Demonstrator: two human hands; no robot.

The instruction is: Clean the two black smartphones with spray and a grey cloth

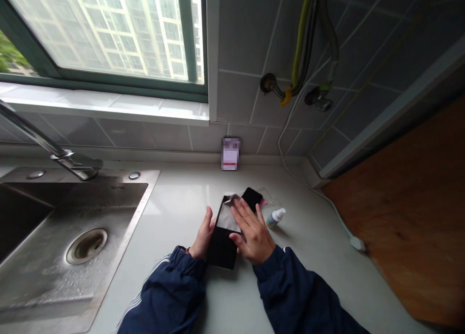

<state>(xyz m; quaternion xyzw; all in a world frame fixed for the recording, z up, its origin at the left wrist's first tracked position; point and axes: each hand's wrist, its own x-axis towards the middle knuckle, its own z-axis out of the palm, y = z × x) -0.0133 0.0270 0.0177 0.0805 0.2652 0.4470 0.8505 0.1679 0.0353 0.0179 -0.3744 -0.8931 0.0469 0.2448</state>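
Black device [222, 250], left hand [202, 238] at edge, fingers hidden, right hand [257, 238] palm-down, fingers [247, 216] spread on cloth [227, 218]

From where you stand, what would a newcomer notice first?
Probably the bright window at upper left. Next, near the center, the left hand holding a dark slab, the right hand on the pale cloth over it. Then the steel sink at left.

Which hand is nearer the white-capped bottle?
Right. The right hand lies on the grey cloth, just left of the bottle; the left hand holds the black device by its left edge, farther away.
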